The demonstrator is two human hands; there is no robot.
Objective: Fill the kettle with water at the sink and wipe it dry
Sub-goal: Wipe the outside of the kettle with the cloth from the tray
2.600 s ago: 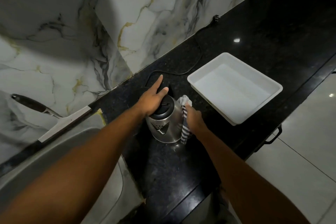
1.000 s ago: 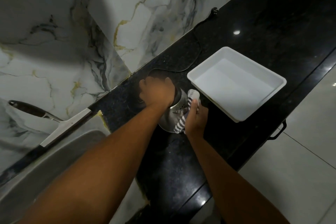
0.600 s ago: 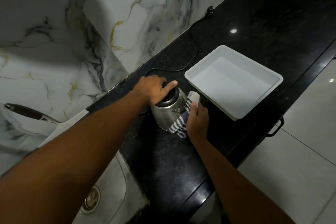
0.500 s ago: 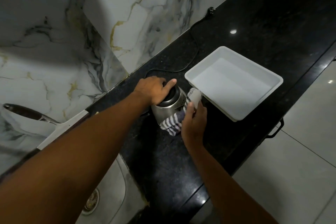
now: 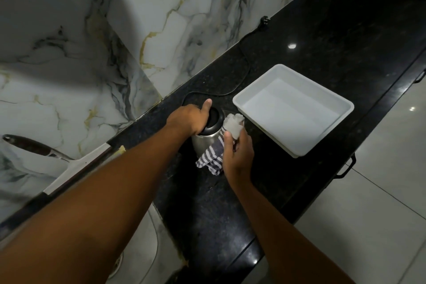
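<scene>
The steel electric kettle (image 5: 207, 143) stands upright on the black granite counter (image 5: 311, 37), between the sink (image 5: 138, 258) at the near left and the white plastic tray (image 5: 292, 110) at the right; the tray sits just beside it but apart. The left hand (image 5: 191, 117) is clamped over the kettle's black lid, fingers curled round the far rim and thumb raised, steadying the body; the right hand (image 5: 237, 157) is closed on a blue-and-white striped cloth (image 5: 212, 157), pressing it against the kettle's right flank, with one bunched end of the cloth standing above the fingers and the other hanging toward the counter.

The kettle being away from the sink with its lid shut suggests the filling is already done, though the water level inside cannot be seen; the step in hand appears to be the drying, and it looks partly through, since only the side under the cloth is being worked and the near face of the steel is bare. Whether drops remain on the metal is too dim to tell. What seems left is the rest of the wall and perhaps the lid; the black power cord (image 5: 242, 80) trails along the marble wall (image 5: 161, 18) to its plug (image 5: 265, 21), lying loose on the counter; a squeegee (image 5: 69, 163) leans behind the sink.
</scene>
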